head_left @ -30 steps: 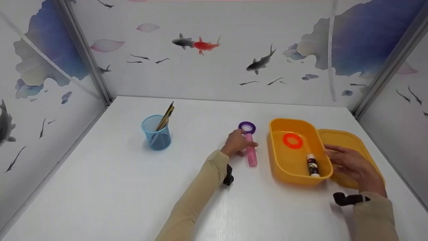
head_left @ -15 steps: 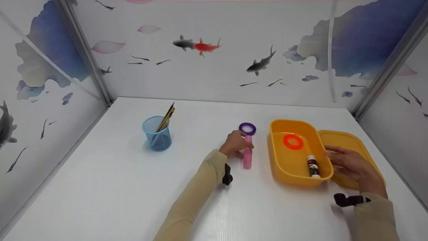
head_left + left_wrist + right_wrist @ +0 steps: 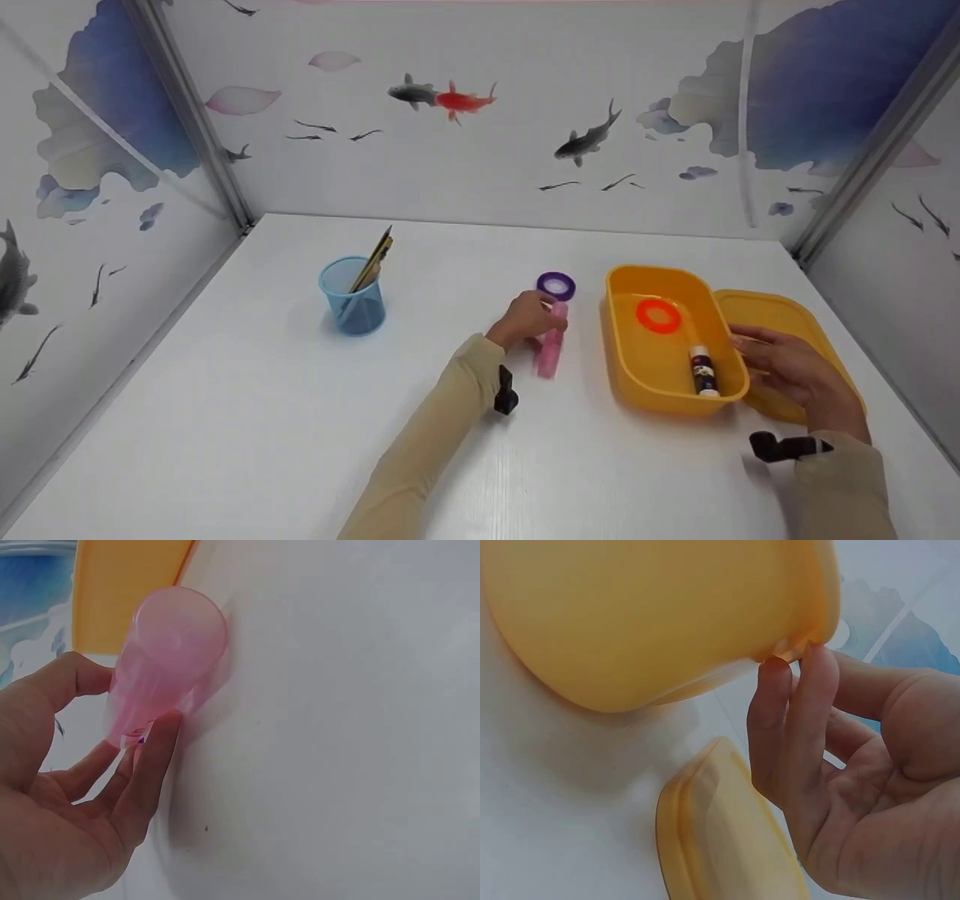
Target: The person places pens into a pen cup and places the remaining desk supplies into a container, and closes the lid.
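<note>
A translucent pink tube with a rounded end is held between the thumb and fingers of my left hand. In the left wrist view the pink tube points its near end at the camera, and the hand grips it along its side. My right hand holds the right edge of a yellow plastic box. The right wrist view has its fingertips at the box wall, with the grip partly hidden. Inside the box lie an orange ring and a glue stick.
A purple tape roll lies just beyond the left hand. The yellow lid rests flat right of the box, partly under the right hand. A blue mesh pen cup with pencils stands at the left. Walls enclose the table.
My left hand has shifted slightly left, and the pink tube's near end has swung left, away from the box. My right hand stays at the box edge.
</note>
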`<state>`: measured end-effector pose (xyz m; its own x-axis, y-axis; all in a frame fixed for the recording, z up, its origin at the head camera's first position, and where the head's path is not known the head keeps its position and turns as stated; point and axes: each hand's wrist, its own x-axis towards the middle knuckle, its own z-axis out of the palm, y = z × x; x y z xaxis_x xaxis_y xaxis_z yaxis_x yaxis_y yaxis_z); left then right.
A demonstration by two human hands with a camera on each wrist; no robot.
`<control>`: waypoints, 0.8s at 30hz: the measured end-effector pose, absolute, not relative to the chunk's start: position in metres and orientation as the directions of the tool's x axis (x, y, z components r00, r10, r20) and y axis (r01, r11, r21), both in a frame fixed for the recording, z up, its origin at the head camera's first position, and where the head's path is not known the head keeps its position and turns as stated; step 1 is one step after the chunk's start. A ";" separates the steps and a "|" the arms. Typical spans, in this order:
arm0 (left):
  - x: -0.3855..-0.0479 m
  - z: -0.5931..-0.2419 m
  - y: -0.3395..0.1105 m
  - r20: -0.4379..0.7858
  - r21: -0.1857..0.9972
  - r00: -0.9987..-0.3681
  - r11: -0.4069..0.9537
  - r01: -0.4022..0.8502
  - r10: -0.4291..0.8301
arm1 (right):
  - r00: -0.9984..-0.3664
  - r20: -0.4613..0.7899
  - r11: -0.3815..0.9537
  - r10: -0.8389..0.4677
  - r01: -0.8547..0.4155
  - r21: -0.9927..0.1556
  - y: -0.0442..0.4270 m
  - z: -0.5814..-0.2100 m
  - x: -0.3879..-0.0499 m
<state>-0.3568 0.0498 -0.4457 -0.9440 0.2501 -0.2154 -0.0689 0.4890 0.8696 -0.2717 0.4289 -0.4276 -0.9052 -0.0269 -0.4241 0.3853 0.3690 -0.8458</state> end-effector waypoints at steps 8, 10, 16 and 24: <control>-0.359 -0.442 0.042 -0.196 0.899 -0.943 0.434 -0.062 0.270 | -0.907 -0.420 0.351 -0.037 0.382 -0.855 0.427 -0.426 -0.271; -0.359 -0.439 0.042 -0.208 0.911 -0.939 0.404 -0.084 0.274 | -0.908 -0.419 0.348 -0.033 0.382 -0.856 0.427 -0.425 -0.271; -0.355 -0.430 0.049 -0.208 0.932 -0.940 0.346 -0.107 0.270 | -0.909 -0.416 0.320 -0.030 0.386 -0.865 0.427 -0.423 -0.272; -0.344 -0.409 0.064 -0.245 0.937 -0.939 0.309 -0.165 0.240 | -0.908 -0.417 0.325 -0.042 0.382 -0.865 0.429 -0.426 -0.271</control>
